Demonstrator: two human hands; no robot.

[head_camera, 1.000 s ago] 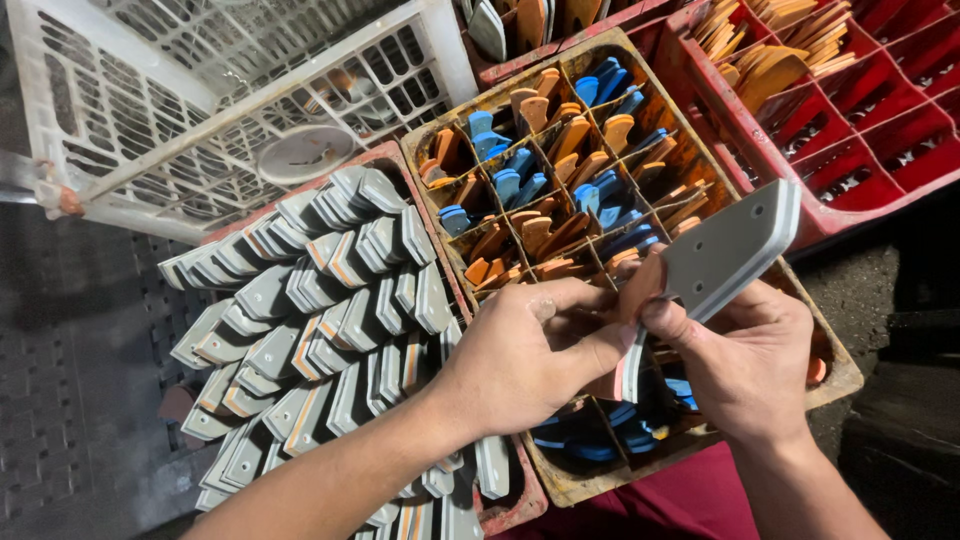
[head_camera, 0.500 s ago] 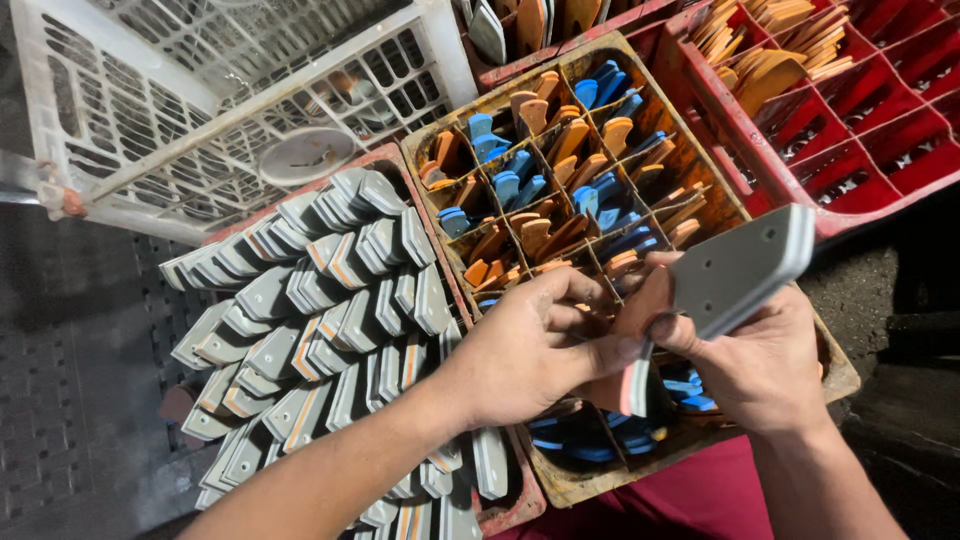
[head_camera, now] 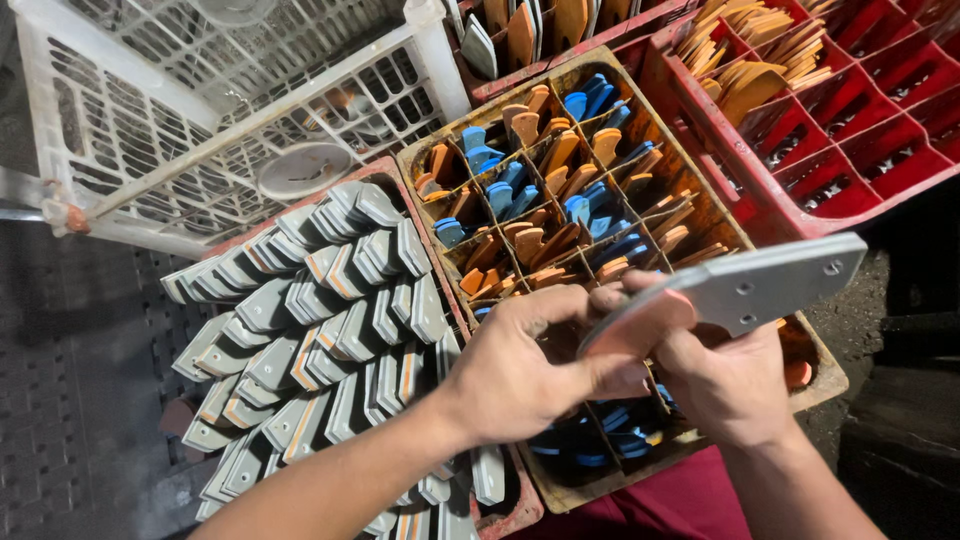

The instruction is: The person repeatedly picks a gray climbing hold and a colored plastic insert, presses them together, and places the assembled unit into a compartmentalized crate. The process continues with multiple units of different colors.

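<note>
Both hands meet over the near part of a brown divided crate (head_camera: 812, 392). My left hand (head_camera: 530, 365) and my right hand (head_camera: 725, 375) together grip one flat grey handle piece (head_camera: 770, 285) with small rivet holes; it points up and to the right. The crate's compartments hold orange and blue handle pieces (head_camera: 540, 190) standing on end. Left of my hands, a red crate (head_camera: 512, 510) is packed with several grey handle pieces (head_camera: 330, 320) with orange layers.
A white lattice crate (head_camera: 200, 120) lies tilted at the upper left, a round lid (head_camera: 305, 168) behind it. A red divided crate (head_camera: 860, 110) with tan wooden pieces stands at the upper right. Dark perforated matting (head_camera: 70, 400) covers the floor at left.
The grey piece has swung from pointing steeply up to lying flatter, toward the right. My hands have shifted slightly right with it.
</note>
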